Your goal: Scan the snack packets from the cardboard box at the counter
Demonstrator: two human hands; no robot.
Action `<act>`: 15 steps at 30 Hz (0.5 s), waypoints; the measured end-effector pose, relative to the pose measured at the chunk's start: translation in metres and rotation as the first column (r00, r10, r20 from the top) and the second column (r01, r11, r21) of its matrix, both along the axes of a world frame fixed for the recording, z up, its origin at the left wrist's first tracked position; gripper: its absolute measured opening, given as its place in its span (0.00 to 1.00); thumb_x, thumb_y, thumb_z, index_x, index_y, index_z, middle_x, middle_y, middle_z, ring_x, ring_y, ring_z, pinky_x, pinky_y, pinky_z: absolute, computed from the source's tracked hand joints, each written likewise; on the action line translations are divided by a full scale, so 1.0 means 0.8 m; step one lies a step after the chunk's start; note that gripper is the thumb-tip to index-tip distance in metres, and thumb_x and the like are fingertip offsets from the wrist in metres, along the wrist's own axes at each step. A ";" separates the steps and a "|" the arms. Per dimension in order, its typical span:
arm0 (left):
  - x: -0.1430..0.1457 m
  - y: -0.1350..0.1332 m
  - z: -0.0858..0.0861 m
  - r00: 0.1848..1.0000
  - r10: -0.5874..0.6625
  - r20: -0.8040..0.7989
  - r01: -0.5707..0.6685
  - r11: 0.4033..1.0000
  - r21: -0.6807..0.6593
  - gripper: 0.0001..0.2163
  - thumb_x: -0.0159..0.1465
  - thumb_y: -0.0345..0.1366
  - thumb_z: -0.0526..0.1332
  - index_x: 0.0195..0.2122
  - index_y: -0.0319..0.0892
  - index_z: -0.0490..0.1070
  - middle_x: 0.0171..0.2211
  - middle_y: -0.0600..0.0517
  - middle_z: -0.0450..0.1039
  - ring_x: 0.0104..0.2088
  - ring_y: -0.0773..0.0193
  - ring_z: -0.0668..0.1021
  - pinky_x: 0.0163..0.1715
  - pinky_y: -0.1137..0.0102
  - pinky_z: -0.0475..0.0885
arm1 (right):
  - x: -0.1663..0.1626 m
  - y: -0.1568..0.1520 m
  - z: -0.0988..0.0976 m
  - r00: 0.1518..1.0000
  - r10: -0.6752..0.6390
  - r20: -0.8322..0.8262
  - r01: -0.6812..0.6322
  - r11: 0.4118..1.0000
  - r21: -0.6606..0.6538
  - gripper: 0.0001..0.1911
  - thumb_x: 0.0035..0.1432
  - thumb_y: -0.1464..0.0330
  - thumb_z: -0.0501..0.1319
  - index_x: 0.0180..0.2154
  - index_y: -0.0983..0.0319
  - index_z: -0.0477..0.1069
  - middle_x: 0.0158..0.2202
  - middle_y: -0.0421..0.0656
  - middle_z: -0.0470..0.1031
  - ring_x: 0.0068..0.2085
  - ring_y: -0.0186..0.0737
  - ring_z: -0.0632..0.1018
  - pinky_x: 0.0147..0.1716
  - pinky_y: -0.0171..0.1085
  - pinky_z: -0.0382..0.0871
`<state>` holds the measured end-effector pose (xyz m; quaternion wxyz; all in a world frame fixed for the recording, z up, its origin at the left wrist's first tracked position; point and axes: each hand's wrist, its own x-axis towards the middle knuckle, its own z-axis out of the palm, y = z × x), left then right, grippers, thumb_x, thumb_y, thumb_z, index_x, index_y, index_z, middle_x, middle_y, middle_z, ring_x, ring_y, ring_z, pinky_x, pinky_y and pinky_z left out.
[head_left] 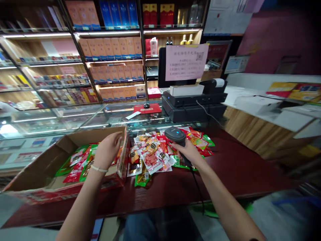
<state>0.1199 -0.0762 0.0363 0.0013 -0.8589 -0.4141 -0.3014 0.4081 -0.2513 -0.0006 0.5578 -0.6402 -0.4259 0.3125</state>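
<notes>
My left hand [107, 151] is over the right end of an open cardboard box [47, 193]. Its fingers are curled in, and what they hold, if anything, is hidden. Inside the box lie several red and green snack packets [77, 167]. My right hand [188, 152] grips the handle of a black barcode scanner [175, 134], its blue light showing on top. The scanner is above a pile of small snack packets [151, 159], mostly white, red and orange, on the dark red counter [233, 170]. A cable hangs from the scanner's handle past the counter's front edge.
Behind the pile stands a black cash drawer [193, 112] with a receipt printer [213, 86] and a monitor bearing a pink notice [187, 63]. A mouse [146, 105] sits on a red mat [156, 108] on the glass case. Shelves of boxes [110, 48] line the back wall.
</notes>
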 end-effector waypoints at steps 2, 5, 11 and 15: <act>0.039 -0.019 0.006 0.998 -0.051 0.034 0.050 0.999 0.012 0.17 0.66 0.42 0.52 0.51 0.45 0.73 0.47 0.47 0.77 0.47 0.53 0.78 0.48 0.63 0.71 | 0.015 -0.010 -0.001 0.999 -0.053 0.002 0.053 0.998 -0.021 0.14 0.53 0.57 0.65 0.33 0.58 0.66 0.13 0.34 0.66 0.15 0.35 0.68 0.15 0.34 0.62; 0.102 -0.040 0.003 0.988 -0.144 0.048 0.146 0.989 -0.021 0.16 0.67 0.41 0.53 0.50 0.44 0.73 0.47 0.48 0.77 0.47 0.53 0.78 0.47 0.63 0.71 | 0.040 -0.026 -0.005 0.990 -0.138 0.005 0.138 0.990 -0.028 0.15 0.50 0.57 0.67 0.33 0.57 0.65 0.13 0.35 0.67 0.15 0.37 0.69 0.15 0.34 0.62; 0.230 -0.062 -0.034 0.946 -0.320 0.053 0.324 0.937 -0.130 0.16 0.67 0.40 0.54 0.52 0.42 0.72 0.49 0.46 0.76 0.49 0.54 0.77 0.50 0.64 0.69 | 0.088 -0.061 -0.015 0.966 -0.256 0.031 0.256 0.966 -0.025 0.15 0.51 0.57 0.66 0.35 0.58 0.65 0.12 0.34 0.65 0.14 0.37 0.68 0.15 0.35 0.63; 0.304 -0.072 -0.072 0.926 -0.378 0.007 0.372 0.907 -0.196 0.17 0.66 0.40 0.55 0.53 0.41 0.70 0.50 0.43 0.73 0.49 0.55 0.75 0.51 0.65 0.68 | 0.120 -0.077 -0.023 0.957 -0.289 0.014 0.289 0.956 -0.046 0.17 0.50 0.56 0.67 0.35 0.58 0.66 0.12 0.35 0.66 0.14 0.38 0.68 0.15 0.36 0.62</act>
